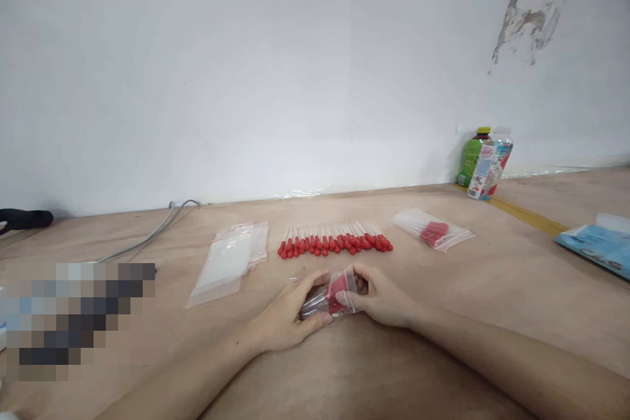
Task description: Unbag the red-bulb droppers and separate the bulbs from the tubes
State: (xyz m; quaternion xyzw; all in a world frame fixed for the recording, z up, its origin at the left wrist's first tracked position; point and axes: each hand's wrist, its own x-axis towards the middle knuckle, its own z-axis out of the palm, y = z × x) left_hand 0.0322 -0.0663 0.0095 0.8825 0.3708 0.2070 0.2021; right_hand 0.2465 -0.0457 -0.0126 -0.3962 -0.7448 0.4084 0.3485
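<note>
Between my two hands is a clear plastic bag (338,294) holding red-ended pieces with thin shiny stems, which look like droppers with red rubber bulbs. My left hand (285,316) is curled round the bag's stem end, thumb in front and fingers behind. At the other end, over the red bulbs, my right hand (381,295) pinches the plastic between thumb and fingers. Just beyond them lies a row of red-bulbed droppers (335,245), with clear stems pointing away from me. Flat clear zip bags (229,259) overlap to the left of the row.
Right of the row lies another clear bag (457,236) with red pieces inside. A green bottle (471,161) and a printed carton-like bottle (489,167) stand by the wall. A blue packet (598,246) lies far right. Grey cable (142,239) and a black object (27,218) are left.
</note>
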